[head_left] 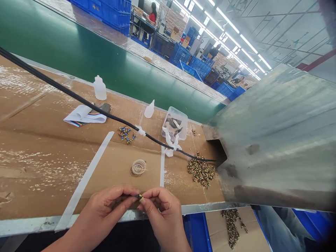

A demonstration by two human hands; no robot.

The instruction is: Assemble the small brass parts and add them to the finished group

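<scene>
Sheet-metal hood (pixel 273 140) right of the hands (pixel 110 210); they pinch a gold connector (pixel 139 196).

Layout on the bench (pixel 39 168), clock positions from the hands (pixel 162 218): cup (pixel 138 167) at 12 o'clock; tub (pixel 174 123) behind it at 1 o'clock; connector pile (pixel 201 170) at 2 o'clock, just beside the chute (pixel 273 140) at 3 o'clock.
</scene>
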